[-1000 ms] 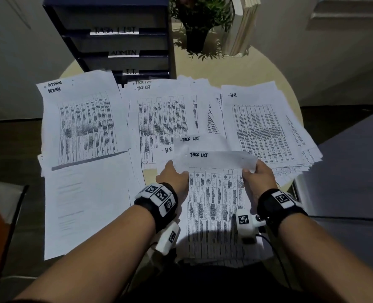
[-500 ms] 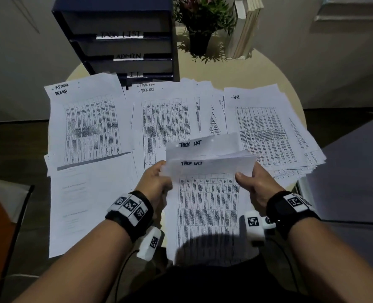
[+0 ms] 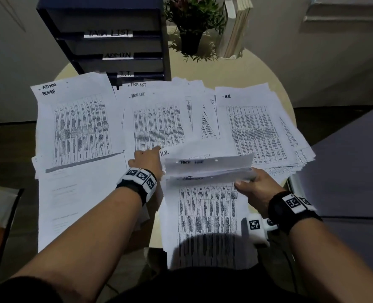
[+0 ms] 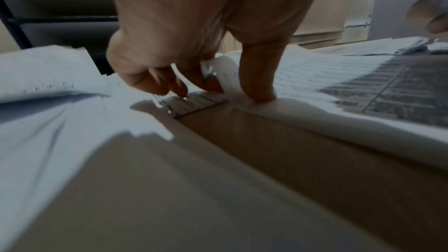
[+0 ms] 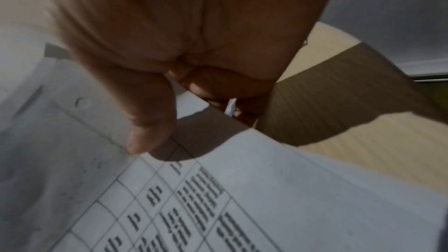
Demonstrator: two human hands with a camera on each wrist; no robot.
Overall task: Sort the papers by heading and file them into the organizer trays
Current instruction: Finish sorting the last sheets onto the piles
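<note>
head view: round table (image 3: 257,68), pale wood. organizer (image 3: 107,36), dark, at far left edge; tray labels read "task list", "admin", "i.t." from top down. plant (image 3: 192,20) in dark pot right of organizer; books (image 3: 236,27) upright beside plant. admin pile (image 3: 78,125) far left, task list pile (image 3: 157,121) centre, h.r. pile (image 3: 260,127) right, fanned loosely. plain sheet (image 3: 72,204) below admin pile. near stack (image 3: 207,219) at front edge, printed table facing up, top sheets headed "task list" lifted and curled. h.r. sheet (image 3: 181,152) lies just beyond stack, heading visible. left hand (image 3: 147,159) at h.r. sheet's left corner, fingers curled down on it. right hand (image 3: 255,188) grips lifted top sheets at stack's right edge. black bands with markers on both wrists.

left wrist view: left hand (image 4: 206,35) over table (image 4: 218,189); thumb (image 4: 257,76) presses down on a curled sheet edge, fingers (image 4: 169,81) curled behind it, pinching h.r. sheet (image 4: 225,76) between them. near stack (image 4: 375,87) to the right. organizer (image 4: 55,7) in background. picture blurred.

right wrist view: right hand (image 5: 181,45) closed on near stack (image 5: 242,198); thumb (image 5: 150,118) on top of sheets, fingers (image 5: 218,83) curled under. punched hole near thumb. table (image 5: 363,141) beyond.
</note>
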